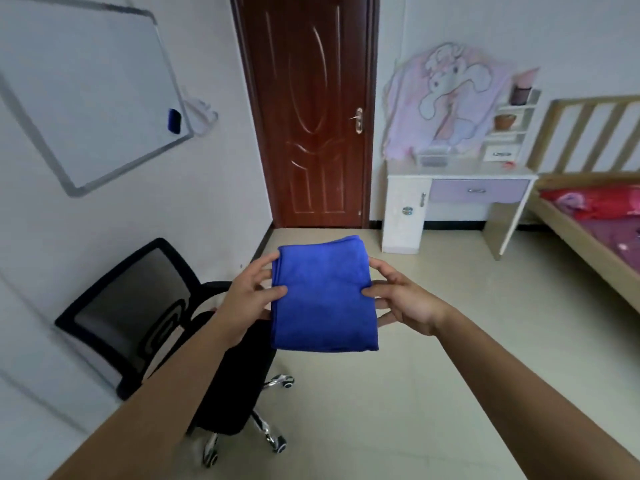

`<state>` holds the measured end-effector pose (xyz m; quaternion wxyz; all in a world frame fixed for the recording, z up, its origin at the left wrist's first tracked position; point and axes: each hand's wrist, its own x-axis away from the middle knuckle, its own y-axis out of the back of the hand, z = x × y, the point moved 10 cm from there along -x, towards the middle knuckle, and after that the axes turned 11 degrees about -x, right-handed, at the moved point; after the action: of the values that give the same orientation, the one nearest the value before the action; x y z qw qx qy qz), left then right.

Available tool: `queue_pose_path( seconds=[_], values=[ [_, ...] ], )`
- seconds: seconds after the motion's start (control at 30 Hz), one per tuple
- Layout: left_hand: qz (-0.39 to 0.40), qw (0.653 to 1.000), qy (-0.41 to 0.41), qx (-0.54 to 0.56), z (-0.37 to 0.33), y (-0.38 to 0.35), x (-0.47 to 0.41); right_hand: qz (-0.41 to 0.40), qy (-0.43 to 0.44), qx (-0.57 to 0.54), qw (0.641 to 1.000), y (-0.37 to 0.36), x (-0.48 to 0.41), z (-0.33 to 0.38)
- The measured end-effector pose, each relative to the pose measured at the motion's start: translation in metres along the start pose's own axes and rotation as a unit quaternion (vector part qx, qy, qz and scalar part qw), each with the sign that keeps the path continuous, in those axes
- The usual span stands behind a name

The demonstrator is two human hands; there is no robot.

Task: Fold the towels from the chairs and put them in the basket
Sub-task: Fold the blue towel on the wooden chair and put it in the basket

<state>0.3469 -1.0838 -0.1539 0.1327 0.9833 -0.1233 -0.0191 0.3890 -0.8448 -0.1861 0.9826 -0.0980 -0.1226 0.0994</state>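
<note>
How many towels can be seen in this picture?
1. A folded blue towel is held in the air between the left hand and the right hand, in front of the black office chair. Other towels may lie outside the view.

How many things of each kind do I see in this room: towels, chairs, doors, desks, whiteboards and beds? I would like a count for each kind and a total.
Folded blue cloth towel, held between the left hand and the right hand: 1
Black mesh office chair: 1
Dark brown wooden door: 1
White and lilac desk: 1
Whiteboard: 1
Wooden bed: 1
Total: 6
</note>
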Motion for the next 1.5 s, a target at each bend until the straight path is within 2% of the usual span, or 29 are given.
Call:
queue_pose_path(
  seconds=[0.33,0.6,0.73,1.0,1.27,1.5],
  values=[
    [0.109,0.993,-0.045,0.008,-0.026,-0.146,-0.255,-0.136,0.045,-0.032,0.989,0.208,-0.108,0.067],
    [0.198,0.978,-0.062,0.012,-0.086,-0.264,-0.451,-0.246,0.075,-0.051,0.965,0.371,-0.179,0.150],
    [0.224,0.972,-0.067,0.002,-0.095,-0.326,-0.537,-0.271,0.085,-0.053,0.957,0.454,-0.217,0.173],
    [0.209,0.976,-0.054,-0.022,-0.107,-0.450,-0.751,-0.260,0.094,-0.050,0.960,0.652,-0.349,0.233],
    [0.160,0.986,-0.032,-0.026,-0.136,-0.488,-0.932,-0.239,0.055,-0.038,0.969,0.783,-0.497,0.310],
    [0.143,0.990,-0.011,-0.011,-0.107,-0.516,-1.108,-0.214,0.026,-0.018,0.976,0.885,-0.656,0.345]
  ],
)
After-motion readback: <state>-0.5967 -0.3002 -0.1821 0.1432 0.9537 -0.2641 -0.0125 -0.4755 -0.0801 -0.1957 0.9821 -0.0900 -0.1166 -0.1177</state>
